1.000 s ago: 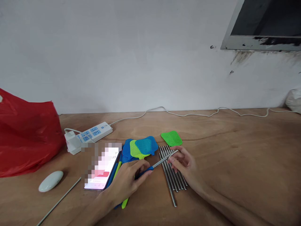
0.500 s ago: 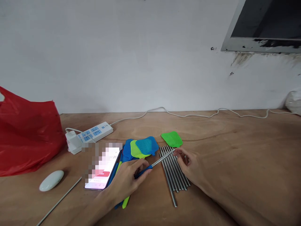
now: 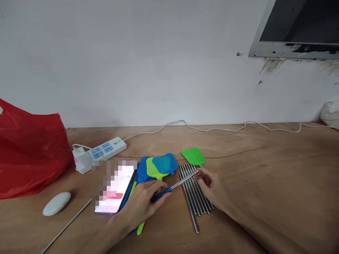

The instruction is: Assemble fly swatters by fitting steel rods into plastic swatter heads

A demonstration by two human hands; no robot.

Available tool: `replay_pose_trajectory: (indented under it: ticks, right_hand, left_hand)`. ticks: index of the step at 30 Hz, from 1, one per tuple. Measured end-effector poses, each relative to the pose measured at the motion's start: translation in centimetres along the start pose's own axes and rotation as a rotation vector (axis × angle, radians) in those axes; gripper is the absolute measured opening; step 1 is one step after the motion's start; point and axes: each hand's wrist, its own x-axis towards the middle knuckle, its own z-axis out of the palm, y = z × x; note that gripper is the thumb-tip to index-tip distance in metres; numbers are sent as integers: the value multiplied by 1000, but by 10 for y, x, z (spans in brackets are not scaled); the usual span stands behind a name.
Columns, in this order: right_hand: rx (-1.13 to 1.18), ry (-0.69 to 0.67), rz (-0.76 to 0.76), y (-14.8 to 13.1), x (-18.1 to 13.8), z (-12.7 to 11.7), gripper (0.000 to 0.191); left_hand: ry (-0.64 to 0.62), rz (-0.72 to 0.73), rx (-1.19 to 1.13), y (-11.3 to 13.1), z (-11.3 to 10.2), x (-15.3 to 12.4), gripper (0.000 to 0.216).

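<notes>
A silver metal rod with a blue handle (image 3: 182, 181) is held aslant above the wooden counter (image 3: 265, 173), its tip over a row of metal tubes (image 3: 196, 203). The left hand (image 3: 144, 199) grasps the blue handle; the right hand (image 3: 210, 183) has its fingertips closed around the rod's silver tip. Just beyond the tubes lies a green mesh flyswatter head (image 3: 194, 156). Left of it, blue and lime flyswatter heads (image 3: 156, 167) overlap. Further left are a lit smartphone (image 3: 120, 187), a white power strip (image 3: 108, 150), a white oval object (image 3: 56, 203) and a red plastic bag (image 3: 31, 151).
</notes>
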Motion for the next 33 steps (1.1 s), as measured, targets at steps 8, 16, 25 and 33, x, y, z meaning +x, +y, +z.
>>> replay_pose_trajectory:
  ticks: [8,16,25,33]
  right_hand:
    - [293,-107,130,-9,3,4,17]
    - [248,82,93,-6,4,-1,17]
    - [459,-134,175,-8,4,-1,16]
    - [745,-207,309,-19,3,6,38]
  left_hand:
    - [22,14,-21,2,1,-1,16]
    - [1,-50,-19,4,-3,1,19]
    - [11,-3,-31,6,-3,2,18]
    - [9,-6,-50,7,-1,2,20]
